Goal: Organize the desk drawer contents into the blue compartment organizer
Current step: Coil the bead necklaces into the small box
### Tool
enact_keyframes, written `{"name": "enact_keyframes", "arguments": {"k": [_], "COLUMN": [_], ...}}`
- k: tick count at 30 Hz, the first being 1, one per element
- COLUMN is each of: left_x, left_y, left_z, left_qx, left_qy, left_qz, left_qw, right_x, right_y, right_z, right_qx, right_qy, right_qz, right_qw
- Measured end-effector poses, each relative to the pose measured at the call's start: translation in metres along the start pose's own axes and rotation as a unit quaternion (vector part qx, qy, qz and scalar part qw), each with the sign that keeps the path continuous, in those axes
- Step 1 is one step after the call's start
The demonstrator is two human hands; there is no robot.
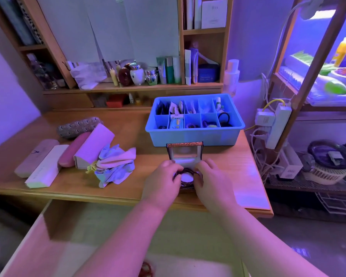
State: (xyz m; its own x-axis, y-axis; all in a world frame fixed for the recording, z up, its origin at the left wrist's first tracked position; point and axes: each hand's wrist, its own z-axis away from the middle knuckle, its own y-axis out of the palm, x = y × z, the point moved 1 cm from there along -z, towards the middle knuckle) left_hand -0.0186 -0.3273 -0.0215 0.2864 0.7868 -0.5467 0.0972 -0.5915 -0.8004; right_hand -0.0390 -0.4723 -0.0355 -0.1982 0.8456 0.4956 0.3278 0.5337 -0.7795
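The blue compartment organizer [195,134] stands on the desk's right half, its cells holding hair ties, small packets and a tube. Just in front of it a small jewellery box [184,154] sits with its lid raised. Over the box's base, my left hand [161,176] and my right hand [212,176] pinch a dark beaded bracelet [186,176] from either side. The desk drawer [100,240] is pulled out below the desk edge; a reddish beaded item [146,269] lies at its bottom, partly behind my arm.
On the desk's left lie several glasses cases [66,154], a patterned pouch [78,126] and a heap of cleaning cloths [114,166]. Bottles and jars line the shelf [138,76] behind. A power strip with cables [276,126] hangs off the desk's right edge.
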Motion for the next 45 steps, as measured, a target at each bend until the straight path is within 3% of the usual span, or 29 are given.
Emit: {"name": "enact_keyframes", "arguments": {"k": [2,4,6,9,12,16,22,27,30,32,34,40,45], "left_x": [0.011,0.034,0.066,0.12,0.157,0.162,0.152,0.118,0.081,0.055,0.036,0.023,0.056], "left_y": [-0.009,-0.016,-0.019,-0.017,-0.005,0.014,0.02,-0.013,-0.041,-0.06,-0.078,-0.127,-0.133], "left_z": [0.019,0.048,0.083,0.138,0.181,0.202,0.192,0.176,0.158,0.145,0.131,0.102,0.094], "left_qx": [-0.04,-0.063,-0.053,0.027,0.111,0.143,0.196,0.149,0.174,0.15,0.098,-0.085,-0.157], "left_qy": [0.008,-0.022,-0.092,-0.229,-0.256,-0.229,-0.183,-0.174,-0.123,-0.095,-0.085,-0.108,-0.208], "left_qz": [0.051,0.061,0.054,-0.023,-0.112,-0.131,-0.259,-0.033,0.119,0.203,0.269,0.512,0.617], "left_qw": [0.998,0.996,0.993,0.973,0.954,0.954,0.928,0.973,0.97,0.963,0.954,0.848,0.743], "right_x": [0.006,0.01,0.011,0.006,0.001,-0.001,0.003,0.037,0.071,0.087,0.091,0.046,0.008], "right_y": [-0.005,0.0,0.016,0.05,0.079,0.096,0.096,0.08,0.063,0.051,0.042,0.027,0.015], "right_z": [0.027,0.061,0.096,0.137,0.165,0.181,0.18,0.153,0.13,0.118,0.112,0.118,0.13], "right_qx": [-0.046,-0.036,0.054,0.252,0.352,0.355,0.34,0.283,0.307,0.316,0.29,0.224,0.2], "right_qy": [-0.057,-0.109,-0.117,-0.046,-0.046,-0.057,-0.013,0.065,0.095,0.112,0.152,0.274,0.345], "right_qz": [-0.053,-0.061,-0.053,-0.047,0.022,0.041,-0.001,-0.157,-0.304,-0.364,-0.381,-0.343,-0.347], "right_qw": [0.996,0.992,0.99,0.965,0.935,0.932,0.94,0.944,0.897,0.869,0.865,0.87,0.849]}}
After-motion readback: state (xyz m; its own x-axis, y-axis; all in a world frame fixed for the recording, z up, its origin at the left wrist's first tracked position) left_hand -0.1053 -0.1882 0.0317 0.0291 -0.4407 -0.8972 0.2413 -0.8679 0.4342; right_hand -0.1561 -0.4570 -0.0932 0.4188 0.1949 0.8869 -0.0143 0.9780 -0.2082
